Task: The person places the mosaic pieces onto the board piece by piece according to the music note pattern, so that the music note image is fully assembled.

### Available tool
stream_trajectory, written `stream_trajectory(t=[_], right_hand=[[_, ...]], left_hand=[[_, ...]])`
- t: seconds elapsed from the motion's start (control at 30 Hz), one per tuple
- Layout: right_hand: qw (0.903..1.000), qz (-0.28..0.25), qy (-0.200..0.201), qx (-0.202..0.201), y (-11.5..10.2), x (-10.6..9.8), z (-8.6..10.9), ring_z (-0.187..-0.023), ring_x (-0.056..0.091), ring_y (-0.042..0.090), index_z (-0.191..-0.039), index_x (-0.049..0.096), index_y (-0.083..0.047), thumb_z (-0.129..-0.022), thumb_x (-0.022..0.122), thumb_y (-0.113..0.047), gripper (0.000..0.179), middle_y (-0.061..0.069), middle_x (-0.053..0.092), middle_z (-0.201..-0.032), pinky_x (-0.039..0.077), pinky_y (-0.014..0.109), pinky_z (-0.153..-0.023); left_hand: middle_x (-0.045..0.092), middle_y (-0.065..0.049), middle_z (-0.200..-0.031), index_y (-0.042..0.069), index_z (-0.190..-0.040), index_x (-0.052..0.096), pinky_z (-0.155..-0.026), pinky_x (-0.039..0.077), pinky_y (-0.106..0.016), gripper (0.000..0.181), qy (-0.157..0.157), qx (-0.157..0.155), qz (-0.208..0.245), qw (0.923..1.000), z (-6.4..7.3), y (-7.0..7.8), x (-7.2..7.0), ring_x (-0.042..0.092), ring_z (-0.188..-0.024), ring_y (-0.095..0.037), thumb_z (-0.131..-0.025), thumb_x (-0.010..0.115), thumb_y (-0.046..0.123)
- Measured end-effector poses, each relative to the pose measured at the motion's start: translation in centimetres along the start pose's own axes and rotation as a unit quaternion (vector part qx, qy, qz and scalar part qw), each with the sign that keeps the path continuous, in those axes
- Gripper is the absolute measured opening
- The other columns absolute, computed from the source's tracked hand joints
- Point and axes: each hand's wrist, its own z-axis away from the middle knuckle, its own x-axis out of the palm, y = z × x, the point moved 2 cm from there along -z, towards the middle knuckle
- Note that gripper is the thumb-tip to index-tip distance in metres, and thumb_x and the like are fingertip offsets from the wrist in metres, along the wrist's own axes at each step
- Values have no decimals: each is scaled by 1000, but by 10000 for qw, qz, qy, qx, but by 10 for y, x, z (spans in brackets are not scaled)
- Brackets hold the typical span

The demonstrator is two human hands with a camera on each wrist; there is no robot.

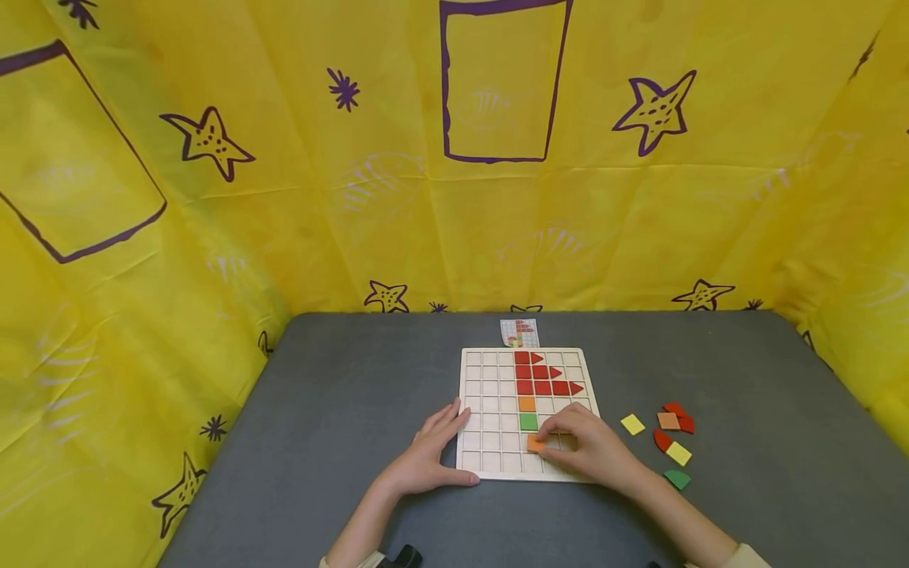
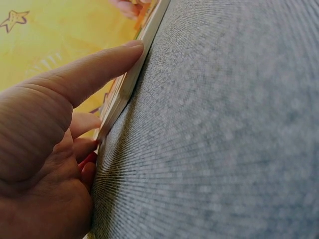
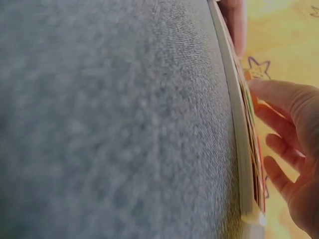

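A pale wooden grid board (image 1: 491,442) lies on the grey table. Down one of its middle columns run red tiles (image 1: 542,372) in three rows ending in points, then an orange square (image 1: 526,404) and a green square (image 1: 529,422). My right hand (image 1: 592,450) pinches another orange square tile (image 1: 536,443) between thumb and fingers, just below the green one, over the grid. At the board's left side my left hand (image 1: 429,454) rests with fingers spread, fingertips and thumb at the edge. In the left wrist view the thumb (image 2: 107,64) lies along the board's rim.
Right of the board lie loose tiles: yellow squares (image 1: 633,424), an orange square (image 1: 668,421), several red pieces (image 1: 662,440) and a green rounded piece (image 1: 678,479). A small printed pattern card (image 1: 525,331) touches the board's far edge. Yellow patterned cloth (image 1: 398,229) hangs behind.
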Motion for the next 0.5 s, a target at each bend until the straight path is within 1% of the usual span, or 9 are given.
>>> stream_trajectory(t=[0.1,0.23,0.4,0.5], right_hand=[[9996,150,-51,-250,-3,1,-4,-90,48,1,-89,69,-31,-75,81,-23,20,-20,64,-93,43,24,-76],[9982,331,23,-502,-5,2,-6,-91,48,3,-87,71,-29,-74,81,-21,18,-18,66,-95,42,25,-77],[9977,392,163,-521,-4,3,-7,-90,48,2,-84,72,-30,-72,82,-20,19,-18,66,-92,41,25,-76],[9979,239,201,-572,-4,5,-7,-89,48,3,-84,73,-29,-72,82,-16,20,-16,67,-92,41,24,-75]], left_hand=[[11,-5,-160,14,-151,26,-107,15,-64,98,-2,-12,-6,10000,0,0,0,9,-146,-30,-73,78,44],[11,-5,-160,15,-151,26,-107,16,-64,98,2,-15,0,10000,-1,-1,1,9,-146,-30,-73,78,45],[11,-4,-161,16,-151,26,-106,16,-64,98,9,-13,62,10000,-1,-2,1,9,-146,-30,-73,79,44],[11,-5,-161,15,-151,26,-106,16,-64,99,9,-7,72,10000,-1,-2,1,9,-146,-31,-73,79,44]])
